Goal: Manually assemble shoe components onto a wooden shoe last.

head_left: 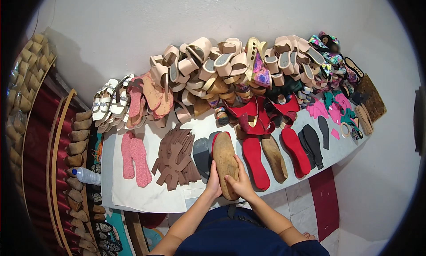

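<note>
Between my two hands is a worn wooden shoe last (225, 160), held over the table's front edge with its toe pointing away from me. A sliver of red shows along its upper left edge. My left hand (214, 183) is closed against its left side. My right hand (240, 181) wraps its right side, thumb lying across the top. Left of the last rests a dark grey sole piece (202, 156), partly hidden. On the right lie a red insole (256, 163), a second wooden last (274, 158) and another red insole (295, 153).
Brown cut straps (175, 158) and pink textured insoles (135, 160) lie left on the table (146, 198). Piled sandals (230, 63) line the wall. Red uppers (259, 116) sit mid-table, black soles (310, 145) at right. A rack of lasts (76, 147) and a bottle (87, 176) stand left.
</note>
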A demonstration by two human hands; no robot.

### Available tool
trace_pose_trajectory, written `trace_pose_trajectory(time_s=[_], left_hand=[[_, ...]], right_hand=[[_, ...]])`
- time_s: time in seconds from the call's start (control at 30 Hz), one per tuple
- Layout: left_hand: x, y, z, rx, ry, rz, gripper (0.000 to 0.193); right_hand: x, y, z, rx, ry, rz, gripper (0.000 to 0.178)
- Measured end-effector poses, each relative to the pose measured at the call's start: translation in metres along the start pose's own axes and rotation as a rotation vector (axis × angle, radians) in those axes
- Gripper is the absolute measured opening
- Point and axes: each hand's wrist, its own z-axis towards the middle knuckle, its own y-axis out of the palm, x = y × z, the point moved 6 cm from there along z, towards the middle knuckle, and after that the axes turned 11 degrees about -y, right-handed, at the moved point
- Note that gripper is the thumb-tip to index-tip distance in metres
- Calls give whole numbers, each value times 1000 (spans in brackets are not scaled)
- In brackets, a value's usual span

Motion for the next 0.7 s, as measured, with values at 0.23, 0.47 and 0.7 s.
trace_pose_trajectory(time_s=[0.23,0.47,0.7], left_hand=[[-24,-14,26,95,-61,-66,74],[-27,0,40,141,-79,-58,84],[-41,14,54,142,-36,-75,82]], right_hand=[[-14,-39,27,-276,90,41,49],[30,-115,123,-76,-405,-944,38],[62,-126,184,-346,-111,-569,26]])
